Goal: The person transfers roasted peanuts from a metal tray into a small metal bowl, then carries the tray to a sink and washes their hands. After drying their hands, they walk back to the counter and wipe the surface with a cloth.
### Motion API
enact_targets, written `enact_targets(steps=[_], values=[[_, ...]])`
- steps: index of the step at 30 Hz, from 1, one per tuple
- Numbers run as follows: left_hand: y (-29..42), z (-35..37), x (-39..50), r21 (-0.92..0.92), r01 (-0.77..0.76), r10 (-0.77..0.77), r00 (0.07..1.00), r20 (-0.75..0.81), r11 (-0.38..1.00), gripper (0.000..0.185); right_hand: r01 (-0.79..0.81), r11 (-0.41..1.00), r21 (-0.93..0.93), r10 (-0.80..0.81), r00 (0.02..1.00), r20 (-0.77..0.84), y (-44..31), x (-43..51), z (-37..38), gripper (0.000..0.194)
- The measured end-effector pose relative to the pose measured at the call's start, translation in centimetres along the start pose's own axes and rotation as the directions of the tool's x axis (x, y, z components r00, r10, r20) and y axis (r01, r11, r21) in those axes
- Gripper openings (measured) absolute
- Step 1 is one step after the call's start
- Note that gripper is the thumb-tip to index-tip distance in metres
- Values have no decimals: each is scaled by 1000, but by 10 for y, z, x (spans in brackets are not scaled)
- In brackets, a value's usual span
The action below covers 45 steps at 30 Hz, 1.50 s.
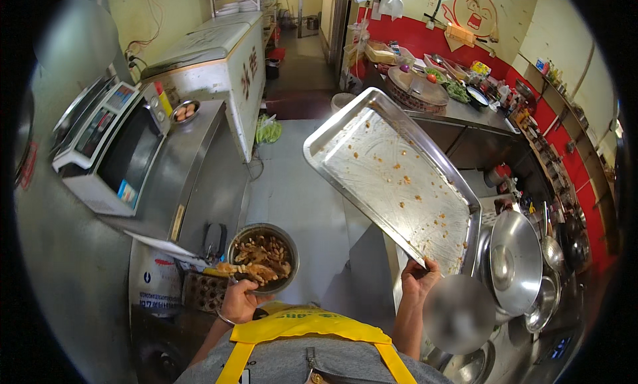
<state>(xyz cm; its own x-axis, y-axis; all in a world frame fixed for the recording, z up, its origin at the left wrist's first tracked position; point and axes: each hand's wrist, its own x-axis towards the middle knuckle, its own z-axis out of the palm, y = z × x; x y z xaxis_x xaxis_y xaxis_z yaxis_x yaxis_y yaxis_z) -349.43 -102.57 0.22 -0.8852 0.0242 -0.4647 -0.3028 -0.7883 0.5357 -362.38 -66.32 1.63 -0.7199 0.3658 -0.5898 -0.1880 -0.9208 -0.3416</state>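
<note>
My left hand (241,301) grips the near rim of a round steel bowl (294,264), held in front of my body on the left. Brown cooked pieces that look like chicken feet (261,259) fill much of the bowl, and some lie over its near left rim. On the right, my right hand (420,278) pinches the near edge of a large rectangular steel tray (359,169). The tray is held up at a slant, its inside facing me. Small orange-brown food scraps and smears dot its bottom.
To the left, a steel counter (197,139) carries a microwave oven (112,139) and a bowl of eggs (185,111). A chest freezer (214,50) stands behind. Steel basins (516,259) crowd the right side. Ingredients and a round lidded container (416,87) occupy the far worktop.
</note>
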Motion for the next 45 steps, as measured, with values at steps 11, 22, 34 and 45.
enact_targets(steps=[11, 22, 34, 45], values=[[107, 45, 314, 203, 12, 2, 998, -71, 979, 24, 236, 947, 218, -246, 969, 18, 55, 154, 119, 8], [193, 238, 697, 537, 39, -122, 985, 121, 843, 30, 522, 820, 235, -499, 853, -152, 48, 277, 192, 3], [92, 468, 1036, 569, 140, -221, 973, 74, 810, 25, 759, 615, 212, -670, 646, -367, 7, 452, 319, 7], [59, 527, 1161, 520, 259, -309, 951, 9, 814, 38, 703, 709, -56, -702, 696, -150, 16, 545, 450, 23]])
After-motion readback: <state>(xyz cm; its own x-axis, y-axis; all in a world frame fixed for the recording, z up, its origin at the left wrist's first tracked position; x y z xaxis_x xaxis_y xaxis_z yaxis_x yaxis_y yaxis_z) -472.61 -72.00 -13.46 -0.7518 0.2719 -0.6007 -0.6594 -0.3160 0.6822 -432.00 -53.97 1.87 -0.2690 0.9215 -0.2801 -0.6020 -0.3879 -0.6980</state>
